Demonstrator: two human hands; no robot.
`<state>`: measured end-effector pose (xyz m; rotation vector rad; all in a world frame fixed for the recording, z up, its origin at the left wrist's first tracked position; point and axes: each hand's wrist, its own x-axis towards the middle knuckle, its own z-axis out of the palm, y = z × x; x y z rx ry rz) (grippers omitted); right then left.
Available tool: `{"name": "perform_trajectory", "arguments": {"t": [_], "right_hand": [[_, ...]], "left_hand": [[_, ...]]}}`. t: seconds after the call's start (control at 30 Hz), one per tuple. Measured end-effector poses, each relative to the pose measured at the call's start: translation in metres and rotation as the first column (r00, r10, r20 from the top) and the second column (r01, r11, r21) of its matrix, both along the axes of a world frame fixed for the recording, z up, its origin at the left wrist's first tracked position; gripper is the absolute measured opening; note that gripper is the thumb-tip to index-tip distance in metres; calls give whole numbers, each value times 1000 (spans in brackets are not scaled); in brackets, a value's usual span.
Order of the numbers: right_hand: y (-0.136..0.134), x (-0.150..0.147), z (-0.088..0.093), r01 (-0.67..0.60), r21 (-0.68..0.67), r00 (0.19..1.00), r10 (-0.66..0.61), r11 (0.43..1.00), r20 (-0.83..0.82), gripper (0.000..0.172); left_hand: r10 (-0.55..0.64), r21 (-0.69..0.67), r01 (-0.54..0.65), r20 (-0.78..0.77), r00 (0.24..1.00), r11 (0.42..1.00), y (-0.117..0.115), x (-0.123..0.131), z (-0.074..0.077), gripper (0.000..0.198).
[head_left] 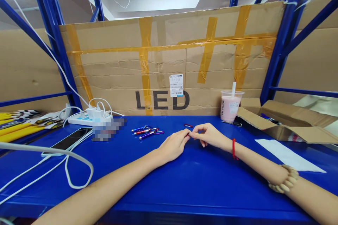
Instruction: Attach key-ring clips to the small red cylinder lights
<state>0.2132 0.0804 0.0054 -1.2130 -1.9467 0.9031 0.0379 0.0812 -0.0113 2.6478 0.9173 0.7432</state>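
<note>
My left hand (174,145) rests low over the table with its fingers curled together. My right hand (210,135) meets it at the fingertips, thumb and forefinger pinched. Between them shows a sliver of a small red thing (188,134), mostly hidden by the fingers. Just behind the hands lies a loose red carabiner clip (188,125). To the left of my left hand is a small group of pen-like metal keychain torches with clips: a blue one (139,129), a red one (142,132) and a purple one (147,135).
On the blue table (169,190), a phone (67,140), white cables and a power strip (89,116) lie left. At right stand a pink drink cup (230,107), an open cardboard box (277,121) and white paper (289,154). A cardboard sheet (118,74) closes the back.
</note>
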Motion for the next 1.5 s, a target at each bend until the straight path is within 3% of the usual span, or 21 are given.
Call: {"name": "perform_trajectory", "arguments": {"t": [0.6,1.0,1.2,1.5], "right_hand": [[3,1,-2,18,39,1000,-17,999,-23,40],[4,2,-1,60,103,996,-53,993,-67,39],[3,2,-2,90,75,994,-85,993,-67,38],[7,3,-5,98,105,995,-93,990,-45,38]], "left_hand": [[125,43,-124,-28,992,991,-4,3,1,12],[99,54,-99,5,995,994,-2,2,-1,4],[96,61,-96,5,995,993,-3,2,1,17],[55,79,-58,37,998,995,-1,1,0,17]]}}
